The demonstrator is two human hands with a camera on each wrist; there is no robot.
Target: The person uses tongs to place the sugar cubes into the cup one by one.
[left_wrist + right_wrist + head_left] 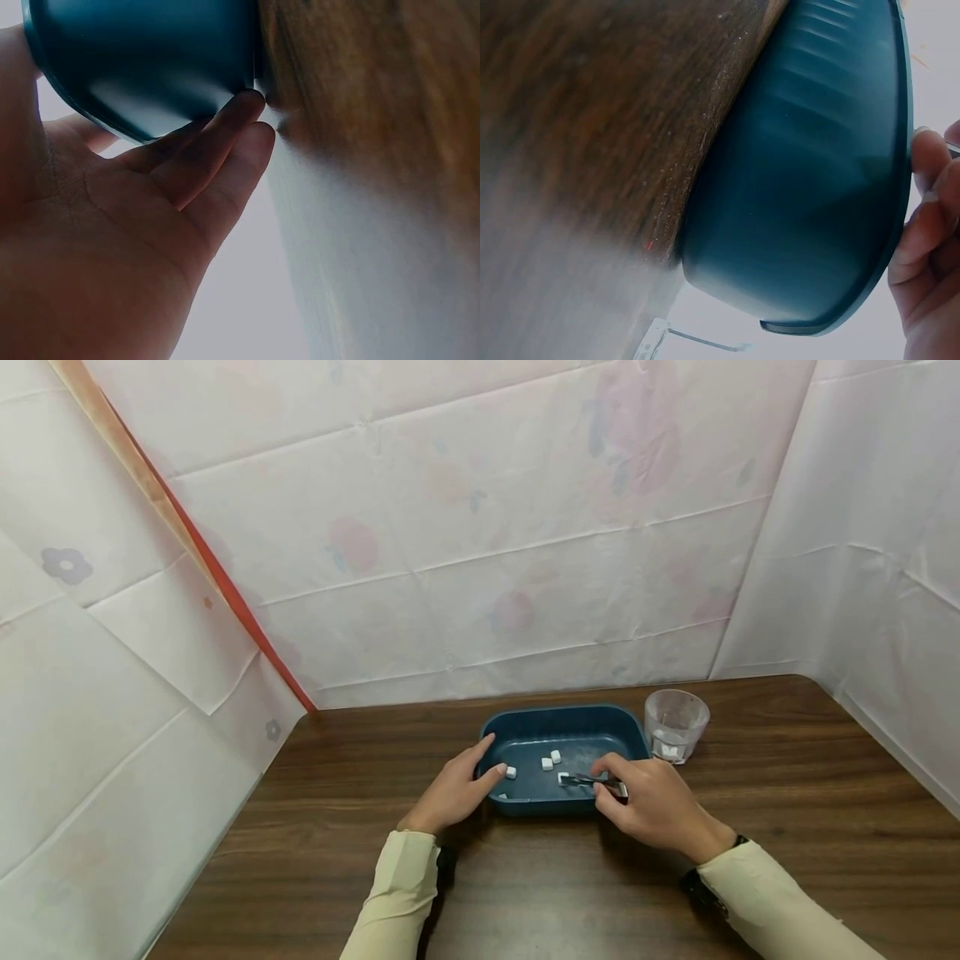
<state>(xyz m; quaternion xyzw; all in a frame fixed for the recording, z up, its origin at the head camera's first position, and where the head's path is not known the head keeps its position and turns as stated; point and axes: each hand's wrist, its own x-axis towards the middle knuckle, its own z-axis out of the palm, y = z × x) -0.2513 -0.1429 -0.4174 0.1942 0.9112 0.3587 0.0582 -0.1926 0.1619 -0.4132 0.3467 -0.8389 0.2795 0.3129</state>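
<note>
A dark blue tray (pixel 562 712) rests on the wooden table, with several small white cubes (pixel 547 764) on its floor. My left hand (pixel 456 787) holds the tray's left end, thumb over the rim; in the left wrist view its fingers (pixel 225 161) lie along the outer wall. Over the tray's front right part, my right hand (pixel 652 802) pinches small dark metal tongs (pixel 588 780) between thumb and fingers. The tongs' tips point left and meet a white cube (pixel 562 778). In the right wrist view the tray's outer wall (pixel 802 180) fills the middle, and its rim partly hides the tongs.
A clear glass (pixel 677 718) stands right beside the tray's back right corner, with white cubes (pixel 667 750) at its bottom. Pale patterned sheets (pixel 487 568) close off the back and sides of the table (pixel 315 852).
</note>
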